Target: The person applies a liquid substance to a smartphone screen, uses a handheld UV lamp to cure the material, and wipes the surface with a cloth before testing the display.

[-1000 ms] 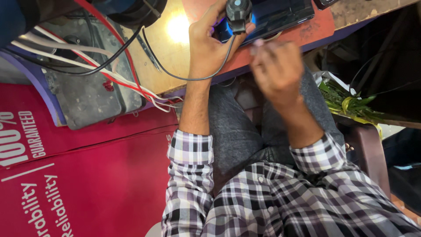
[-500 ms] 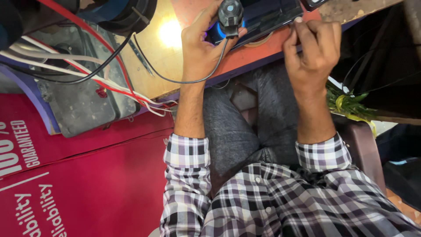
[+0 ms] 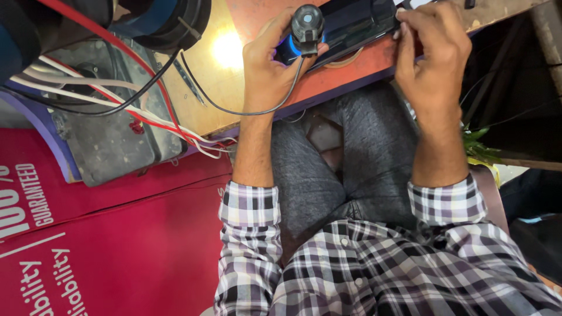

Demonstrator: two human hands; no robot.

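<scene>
The left hand (image 3: 270, 61) is gripping a corded hand tool (image 3: 304, 32) with a round black end, fingers curled tight around its blue-ringed body, its tip lying against a dark flat device (image 3: 351, 23). That device is resting at the near edge of the orange worktop (image 3: 345, 73). The right hand (image 3: 432, 55) is pinching the device's right end, fingertips pressed together on it. The tool's black cord (image 3: 246, 111) is looping down over the bench edge. Judging by this, steady work is depending on the right hand keeping the device pinned flat while the tool is staying square to it, cord trailing clear of the wrist.
</scene>
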